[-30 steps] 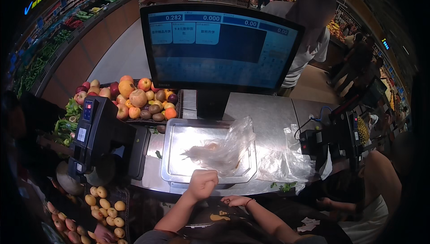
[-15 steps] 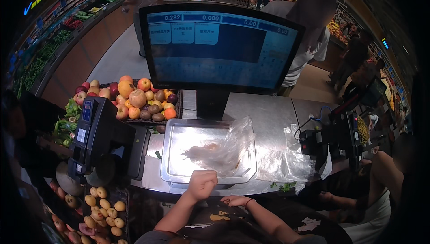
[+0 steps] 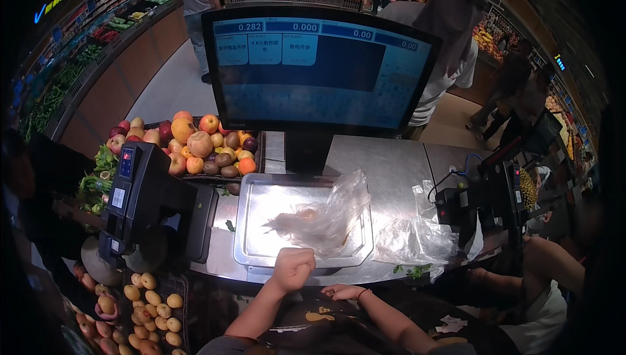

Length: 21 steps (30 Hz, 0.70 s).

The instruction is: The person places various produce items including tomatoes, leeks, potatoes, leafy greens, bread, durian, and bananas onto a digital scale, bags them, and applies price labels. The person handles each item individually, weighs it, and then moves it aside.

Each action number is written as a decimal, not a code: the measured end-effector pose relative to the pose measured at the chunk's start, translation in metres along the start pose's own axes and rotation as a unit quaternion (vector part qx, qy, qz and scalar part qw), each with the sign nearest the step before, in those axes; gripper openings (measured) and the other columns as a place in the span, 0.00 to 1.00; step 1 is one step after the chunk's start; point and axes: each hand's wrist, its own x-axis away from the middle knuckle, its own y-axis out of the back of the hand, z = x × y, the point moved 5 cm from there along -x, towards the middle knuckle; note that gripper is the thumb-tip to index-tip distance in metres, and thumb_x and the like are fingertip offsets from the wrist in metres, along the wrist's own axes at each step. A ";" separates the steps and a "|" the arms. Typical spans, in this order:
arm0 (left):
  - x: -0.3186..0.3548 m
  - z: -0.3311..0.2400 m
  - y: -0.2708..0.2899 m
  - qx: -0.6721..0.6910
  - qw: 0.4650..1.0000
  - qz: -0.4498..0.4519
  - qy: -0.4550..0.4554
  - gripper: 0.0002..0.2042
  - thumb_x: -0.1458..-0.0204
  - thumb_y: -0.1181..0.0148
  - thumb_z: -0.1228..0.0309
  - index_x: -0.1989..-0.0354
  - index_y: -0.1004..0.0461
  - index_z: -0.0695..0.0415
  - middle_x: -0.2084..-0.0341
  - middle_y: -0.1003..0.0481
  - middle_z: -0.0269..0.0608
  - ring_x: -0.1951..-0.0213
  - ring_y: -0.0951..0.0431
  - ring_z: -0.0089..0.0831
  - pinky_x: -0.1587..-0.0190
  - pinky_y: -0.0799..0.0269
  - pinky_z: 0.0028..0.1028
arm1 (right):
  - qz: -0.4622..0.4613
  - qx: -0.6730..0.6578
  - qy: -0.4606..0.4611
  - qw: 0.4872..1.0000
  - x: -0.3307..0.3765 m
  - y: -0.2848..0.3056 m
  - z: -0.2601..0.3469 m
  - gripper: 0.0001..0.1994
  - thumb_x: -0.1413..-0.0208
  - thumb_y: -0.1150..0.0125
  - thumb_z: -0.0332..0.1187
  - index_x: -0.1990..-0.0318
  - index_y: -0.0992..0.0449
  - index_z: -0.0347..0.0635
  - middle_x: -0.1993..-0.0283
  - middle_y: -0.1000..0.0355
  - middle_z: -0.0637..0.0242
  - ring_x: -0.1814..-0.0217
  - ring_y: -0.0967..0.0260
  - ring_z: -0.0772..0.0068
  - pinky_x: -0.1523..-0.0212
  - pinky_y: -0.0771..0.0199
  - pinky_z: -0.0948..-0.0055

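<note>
My left hand is closed in a fist at the near edge of the metal scale tray, with nothing showing in it. To its right, my right hand rests low in front of my dark apron, fingers curled in and nothing visible in them; a thin band circles that wrist. A crumpled clear plastic bag lies in the tray, and what is inside it, if anything, is hard to make out. The monitor stands behind the tray, its blue screen lit.
On the left are a black label printer, a crate of mixed fruit and a crate of round yellowish produce. Clear bags spread over the counter at right, by leafy scraps. A person stands behind the monitor.
My hands, the tray and the bag stay put. The shopper at the upper left has shifted left. A seated person's arm and leg at the right have moved.
</note>
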 end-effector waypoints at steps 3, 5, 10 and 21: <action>0.000 -0.001 0.000 -0.002 1.000 0.000 0.000 0.05 0.69 0.60 0.80 0.91 0.40 0.61 0.93 0.42 0.38 0.91 0.43 0.29 0.86 0.49 0.26 | 0.006 0.004 0.003 1.000 -0.006 0.001 -0.009 0.28 0.64 0.50 0.26 0.47 0.35 0.39 0.55 0.34 0.67 0.53 0.40 0.76 0.52 0.41 0.80; 0.000 -0.001 0.000 -0.001 1.000 0.000 0.000 0.05 0.69 0.60 0.81 0.91 0.40 0.61 0.93 0.42 0.38 0.91 0.43 0.29 0.86 0.49 0.26 | 0.009 0.008 0.007 1.000 -0.012 0.003 -0.021 0.28 0.64 0.50 0.26 0.47 0.36 0.40 0.55 0.34 0.67 0.53 0.40 0.75 0.51 0.42 0.80; 0.001 -0.002 0.000 -0.004 1.000 0.002 -0.005 0.05 0.69 0.60 0.81 0.91 0.40 0.61 0.94 0.42 0.38 0.91 0.42 0.30 0.86 0.49 0.26 | 0.015 0.007 0.007 1.000 -0.015 0.003 -0.026 0.29 0.64 0.50 0.26 0.46 0.36 0.40 0.54 0.35 0.65 0.51 0.41 0.74 0.49 0.43 0.79; 0.003 -0.001 -0.001 -0.009 1.000 0.020 -0.003 0.05 0.68 0.59 0.80 0.90 0.40 0.61 0.92 0.41 0.39 0.90 0.41 0.32 0.85 0.46 0.27 | 0.017 0.002 -0.003 1.000 -0.014 0.002 -0.026 0.29 0.64 0.49 0.27 0.46 0.36 0.40 0.51 0.36 0.63 0.48 0.42 0.71 0.47 0.44 0.78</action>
